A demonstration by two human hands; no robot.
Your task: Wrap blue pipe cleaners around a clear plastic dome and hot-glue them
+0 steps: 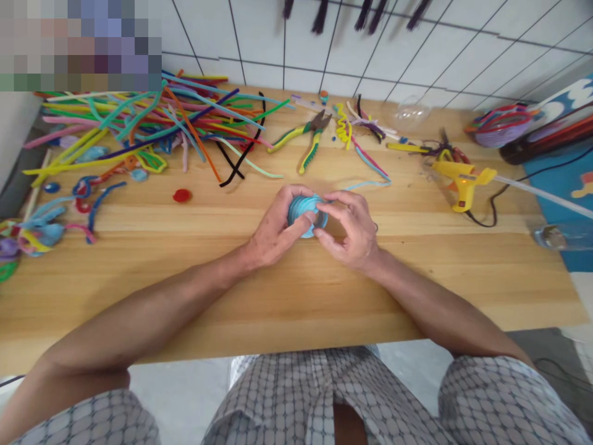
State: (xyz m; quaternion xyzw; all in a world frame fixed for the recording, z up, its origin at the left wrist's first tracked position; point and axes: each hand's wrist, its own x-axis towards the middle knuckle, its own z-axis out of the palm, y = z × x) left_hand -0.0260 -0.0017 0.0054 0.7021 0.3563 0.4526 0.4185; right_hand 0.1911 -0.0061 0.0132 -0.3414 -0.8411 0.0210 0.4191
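Observation:
In front of me, over the wooden table (324, 296), is a small round piece wound with light blue pipe cleaner (300, 209). Part of its right side looks clear and see-through. My left hand (280, 225) wraps round it from the left, the thumb lying across its front. From the right, my right hand (349, 228) closes its curved fingers and thumb on its edge. My fingers hide much of the piece. Beyond my right hand a thin blue and pink pipe cleaner (370, 164) lies on the table.
Loose coloured pipe cleaners (152, 117) are heaped at the back left. Pliers (308, 139) lie beyond my hands, and a red cap (182, 195) lies to their left. A yellow glue gun (463, 185) with a black cord stands at the right, near a clear bottle (563, 236).

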